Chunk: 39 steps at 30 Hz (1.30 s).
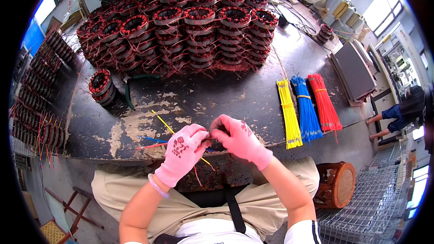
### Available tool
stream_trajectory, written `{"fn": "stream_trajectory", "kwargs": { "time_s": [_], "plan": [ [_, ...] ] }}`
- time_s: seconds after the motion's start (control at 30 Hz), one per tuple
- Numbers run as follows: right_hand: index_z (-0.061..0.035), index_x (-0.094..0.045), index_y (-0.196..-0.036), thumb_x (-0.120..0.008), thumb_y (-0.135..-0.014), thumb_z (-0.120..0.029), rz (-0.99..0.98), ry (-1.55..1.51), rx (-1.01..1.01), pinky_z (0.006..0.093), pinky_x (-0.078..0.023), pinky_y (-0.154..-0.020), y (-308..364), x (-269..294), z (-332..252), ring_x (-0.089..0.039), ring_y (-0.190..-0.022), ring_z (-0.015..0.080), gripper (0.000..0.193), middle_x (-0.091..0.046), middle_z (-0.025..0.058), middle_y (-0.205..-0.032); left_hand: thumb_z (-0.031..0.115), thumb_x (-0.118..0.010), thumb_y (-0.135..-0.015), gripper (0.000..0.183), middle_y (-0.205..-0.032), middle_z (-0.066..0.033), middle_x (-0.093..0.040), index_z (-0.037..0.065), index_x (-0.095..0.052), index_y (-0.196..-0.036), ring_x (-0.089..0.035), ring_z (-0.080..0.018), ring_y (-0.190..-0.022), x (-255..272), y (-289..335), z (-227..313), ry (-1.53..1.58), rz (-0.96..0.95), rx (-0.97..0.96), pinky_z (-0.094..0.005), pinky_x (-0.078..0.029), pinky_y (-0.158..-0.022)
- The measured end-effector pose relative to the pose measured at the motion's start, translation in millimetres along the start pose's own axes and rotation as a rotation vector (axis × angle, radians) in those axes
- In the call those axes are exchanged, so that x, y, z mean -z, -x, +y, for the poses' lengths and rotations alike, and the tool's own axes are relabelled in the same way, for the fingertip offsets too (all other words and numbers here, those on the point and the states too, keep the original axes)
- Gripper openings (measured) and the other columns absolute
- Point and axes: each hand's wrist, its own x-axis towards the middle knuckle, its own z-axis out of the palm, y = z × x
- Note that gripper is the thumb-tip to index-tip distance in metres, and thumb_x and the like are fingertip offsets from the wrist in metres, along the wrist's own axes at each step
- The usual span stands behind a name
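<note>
Both my hands wear pink gloves and meet at the table's near edge. My left hand [183, 151] is closed around a few loose wires: a yellow wire [163, 122], a blue wire [152, 139] and a red wire [152, 146]. Their ends stick out on both sides of it. Fingertips of my right hand [242, 139] are pinched together against the left fingertips; whatever is between them is too small to make out. To the right lie tied bundles of yellow wires [288, 115], blue wires [308, 110] and red wires [324, 104].
Stacked wound stator cores [199, 14] fill the table's back. A short stator stack [102, 86] stands at left beside a green-handled tool [129, 92]. More stators [38, 86] line the far left. Right are grey panels [355, 70], a wooden stool [337, 185] and another person [402, 110].
</note>
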Motion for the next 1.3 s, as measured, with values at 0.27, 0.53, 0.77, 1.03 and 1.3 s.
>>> {"fn": "stream_trajectory", "kwargs": {
  "time_s": [0.27,0.53,0.77,1.03,1.3],
  "plan": [
    [-0.0070,-0.068,-0.114,-0.073,-0.088,-0.015,0.170,0.264,0.143,0.0323,-0.054,-0.081,15.6,5.3,2.8,-0.067,-0.091,0.0179,0.028,-0.071,0.0077,-0.107,0.012,-0.076,-0.083,0.015,-0.097,-0.0086,-0.066,0.006,-0.067,-0.093,-0.066,-0.0302,-0.090,-3.8,0.5,-4.8,0.025,-0.015,-0.006,-0.0413,-0.054,-0.078],
    [-0.0092,-0.069,-0.113,-0.073,-0.088,-0.020,0.090,0.688,0.471,0.0332,-0.053,-0.074,13.0,1.3,23.8,-0.065,-0.082,0.0202,0.027,-0.071,0.0058,-0.106,0.007,-0.073,-0.082,0.014,-0.098,-0.0078,-0.066,0.007,-0.066,-0.094,-0.065,-0.0310,-0.090,-4.9,-0.9,-3.5,0.077,-0.044,-0.014,-0.0413,-0.053,-0.078],
    [-0.0038,-0.067,-0.103,-0.062,-0.097,-0.017,-0.387,-0.192,-0.268,0.0251,-0.048,-0.071,9.1,17.5,22.6,-0.062,-0.082,0.0106,0.016,-0.067,0.0001,-0.090,0.008,-0.073,-0.082,0.012,-0.096,-0.0079,-0.066,0.007,-0.066,-0.093,-0.065,-0.0309,-0.088,-4.0,-0.9,-3.7,0.082,-0.046,-0.014,-0.0412,-0.054,-0.076],
    [-0.0096,-0.068,-0.096,-0.073,-0.088,-0.022,0.089,0.540,0.629,0.0383,-0.053,-0.072,12.5,7.6,27.2,-0.067,-0.081,0.0244,0.016,-0.069,0.0059,-0.089,0.011,-0.075,-0.083,0.015,-0.097,-0.0077,-0.067,0.006,-0.067,-0.094,-0.066,-0.0311,-0.089,-5.5,-1.2,-2.6,0.082,-0.051,-0.009,-0.0406,-0.054,-0.076],
    [-0.0072,-0.070,-0.110,-0.076,-0.087,-0.020,0.145,0.170,0.018,0.0299,-0.054,-0.067,25.1,3.1,4.7,-0.067,-0.074,0.0116,0.027,-0.072,0.0047,-0.088,0.012,-0.075,-0.083,0.016,-0.098,-0.0076,-0.066,0.006,-0.066,-0.095,-0.065,-0.0306,-0.090,-3.9,0.5,-5.3,0.087,-0.067,-0.012,-0.0407,-0.054,-0.076]
  ]
}}
